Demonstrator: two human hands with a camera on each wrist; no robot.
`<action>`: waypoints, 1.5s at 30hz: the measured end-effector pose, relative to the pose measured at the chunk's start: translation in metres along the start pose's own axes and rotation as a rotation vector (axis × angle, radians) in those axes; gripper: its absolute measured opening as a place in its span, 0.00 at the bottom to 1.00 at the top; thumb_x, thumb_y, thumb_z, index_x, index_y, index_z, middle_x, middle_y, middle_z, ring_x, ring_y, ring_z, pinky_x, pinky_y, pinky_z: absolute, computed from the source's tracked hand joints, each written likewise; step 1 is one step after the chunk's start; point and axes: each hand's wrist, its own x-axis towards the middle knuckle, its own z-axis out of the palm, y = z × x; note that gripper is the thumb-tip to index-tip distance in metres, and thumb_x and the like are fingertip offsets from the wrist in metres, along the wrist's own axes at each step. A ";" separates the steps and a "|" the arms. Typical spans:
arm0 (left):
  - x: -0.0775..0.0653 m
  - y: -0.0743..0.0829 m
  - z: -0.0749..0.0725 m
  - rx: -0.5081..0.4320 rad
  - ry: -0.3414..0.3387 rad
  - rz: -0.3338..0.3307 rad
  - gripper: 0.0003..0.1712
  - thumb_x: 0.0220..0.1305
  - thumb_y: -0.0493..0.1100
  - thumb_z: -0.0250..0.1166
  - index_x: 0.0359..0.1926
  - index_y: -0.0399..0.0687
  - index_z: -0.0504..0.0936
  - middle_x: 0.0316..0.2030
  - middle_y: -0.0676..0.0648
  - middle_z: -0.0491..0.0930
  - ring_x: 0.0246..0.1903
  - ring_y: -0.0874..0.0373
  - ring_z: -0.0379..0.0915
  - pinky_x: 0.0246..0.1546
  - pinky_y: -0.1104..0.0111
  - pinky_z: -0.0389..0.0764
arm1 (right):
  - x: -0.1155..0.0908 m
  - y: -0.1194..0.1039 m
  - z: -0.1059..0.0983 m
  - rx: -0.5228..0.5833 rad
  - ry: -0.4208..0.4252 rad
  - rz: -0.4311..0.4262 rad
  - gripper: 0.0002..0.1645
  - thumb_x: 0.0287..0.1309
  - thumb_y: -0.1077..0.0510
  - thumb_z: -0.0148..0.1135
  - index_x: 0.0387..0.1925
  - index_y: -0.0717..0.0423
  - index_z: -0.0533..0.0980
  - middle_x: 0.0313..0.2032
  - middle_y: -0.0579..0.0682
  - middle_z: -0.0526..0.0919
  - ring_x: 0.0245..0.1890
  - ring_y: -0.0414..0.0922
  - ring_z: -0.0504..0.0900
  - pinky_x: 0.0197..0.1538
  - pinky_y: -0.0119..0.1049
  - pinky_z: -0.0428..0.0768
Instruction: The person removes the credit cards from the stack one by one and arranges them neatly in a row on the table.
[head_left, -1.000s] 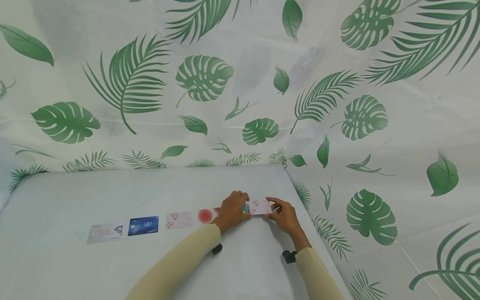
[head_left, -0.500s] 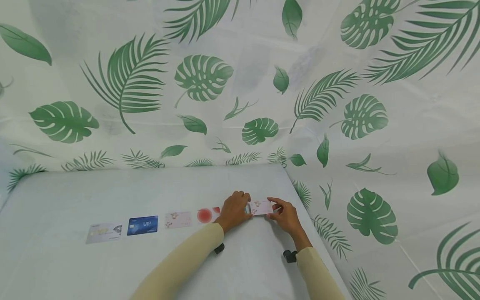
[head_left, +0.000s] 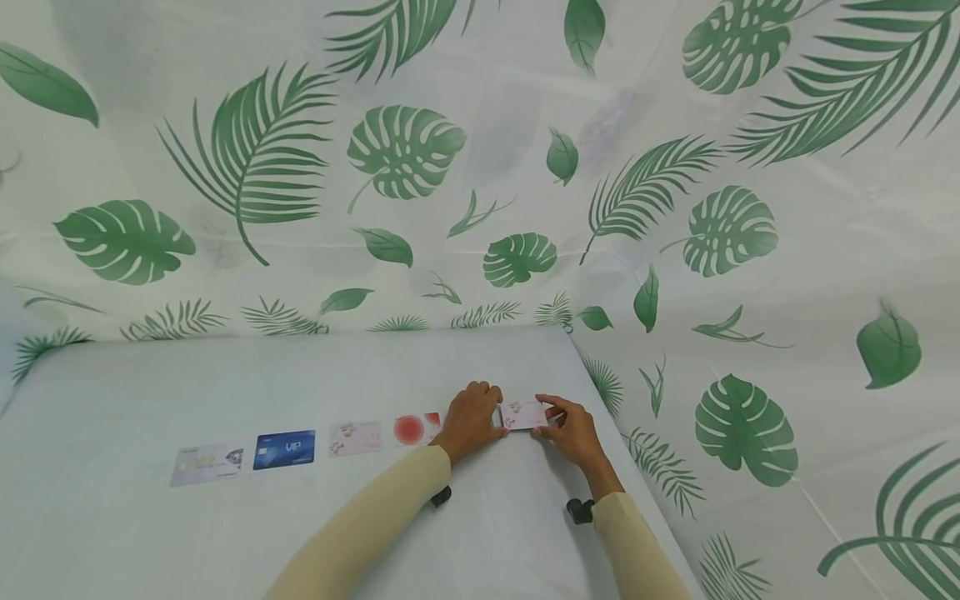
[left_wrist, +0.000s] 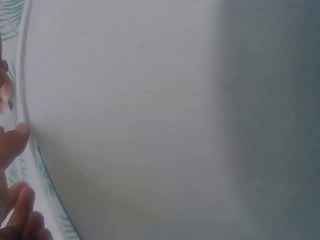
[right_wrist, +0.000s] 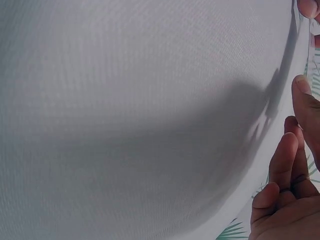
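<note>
In the head view, a pale pink floral card [head_left: 523, 414] lies flat between my two hands near the table's right side. My right hand [head_left: 574, 433] pinches its right end, thumb at the near edge and forefinger at the far edge. At its left end, my left hand [head_left: 471, 423] pinches a teal card [head_left: 497, 417], of which only a narrow dark-edged strip shows. The left wrist view catches just the left thumb [left_wrist: 15, 142] and fingertips at its border. In the right wrist view, the right thumb and curled fingers [right_wrist: 283, 157] appear at the edge.
Left of my hands, a row of cards lies on the white table [head_left: 480, 533]: a silver card [head_left: 207, 465], a blue VIP card [head_left: 284, 451], a pink floral card and a red-circle card [head_left: 410, 430], partly covered by the left hand. Leaf-patterned sheeting [head_left: 517, 167] rises behind and at right.
The pink card and both hands have shifted very slightly right in the head view. Less of the teal card shows beside the left hand, and more of the red-circle card is uncovered.
</note>
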 end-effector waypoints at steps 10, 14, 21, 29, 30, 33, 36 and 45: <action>0.002 0.003 0.005 0.018 -0.013 -0.018 0.32 0.54 0.61 0.83 0.52 0.49 0.84 0.43 0.50 0.83 0.43 0.56 0.76 0.46 0.67 0.81 | 0.002 0.002 0.000 -0.043 -0.003 0.021 0.38 0.52 0.66 0.81 0.66 0.47 0.82 0.45 0.54 0.84 0.41 0.47 0.77 0.45 0.38 0.75; 0.002 0.002 0.005 0.022 -0.022 -0.023 0.31 0.55 0.61 0.82 0.51 0.49 0.84 0.42 0.49 0.82 0.42 0.56 0.76 0.45 0.66 0.81 | 0.004 0.002 0.001 -0.048 -0.015 0.011 0.37 0.52 0.67 0.81 0.65 0.50 0.82 0.44 0.55 0.84 0.41 0.48 0.78 0.45 0.39 0.75; 0.001 0.005 0.001 0.015 -0.029 -0.043 0.30 0.55 0.60 0.83 0.50 0.47 0.85 0.41 0.48 0.82 0.42 0.55 0.75 0.44 0.65 0.80 | 0.008 0.007 0.004 -0.063 -0.040 0.000 0.36 0.53 0.65 0.81 0.65 0.51 0.82 0.42 0.54 0.85 0.39 0.46 0.79 0.44 0.38 0.77; 0.001 0.007 0.001 0.089 -0.021 -0.046 0.31 0.53 0.62 0.83 0.46 0.47 0.84 0.36 0.49 0.79 0.39 0.55 0.72 0.41 0.65 0.75 | 0.010 0.001 0.002 -0.075 -0.068 0.027 0.35 0.52 0.67 0.81 0.64 0.52 0.83 0.42 0.56 0.85 0.39 0.48 0.80 0.43 0.39 0.77; 0.001 0.008 0.001 0.101 -0.012 -0.043 0.31 0.52 0.63 0.83 0.45 0.47 0.84 0.35 0.49 0.79 0.38 0.55 0.72 0.40 0.65 0.75 | 0.010 0.000 0.002 -0.074 -0.070 0.025 0.35 0.53 0.67 0.80 0.64 0.52 0.83 0.42 0.56 0.85 0.39 0.48 0.80 0.43 0.39 0.78; 0.001 0.007 0.003 0.126 0.003 -0.047 0.31 0.51 0.63 0.83 0.44 0.47 0.83 0.34 0.48 0.78 0.37 0.54 0.72 0.39 0.64 0.73 | 0.013 -0.001 0.002 -0.083 -0.078 0.026 0.35 0.53 0.67 0.80 0.64 0.52 0.82 0.42 0.56 0.85 0.40 0.48 0.80 0.44 0.39 0.78; 0.001 0.008 0.005 0.128 0.015 -0.053 0.31 0.51 0.63 0.84 0.43 0.47 0.82 0.34 0.48 0.78 0.37 0.54 0.73 0.38 0.64 0.72 | 0.014 -0.001 0.002 -0.087 -0.085 0.036 0.35 0.54 0.67 0.79 0.65 0.51 0.82 0.43 0.56 0.85 0.41 0.48 0.80 0.44 0.39 0.78; 0.002 0.008 0.006 0.164 0.007 -0.067 0.31 0.51 0.65 0.83 0.41 0.48 0.81 0.33 0.48 0.78 0.37 0.54 0.72 0.38 0.64 0.72 | 0.013 0.002 0.003 -0.078 -0.081 0.033 0.37 0.54 0.67 0.79 0.67 0.51 0.81 0.45 0.57 0.85 0.43 0.50 0.80 0.46 0.41 0.78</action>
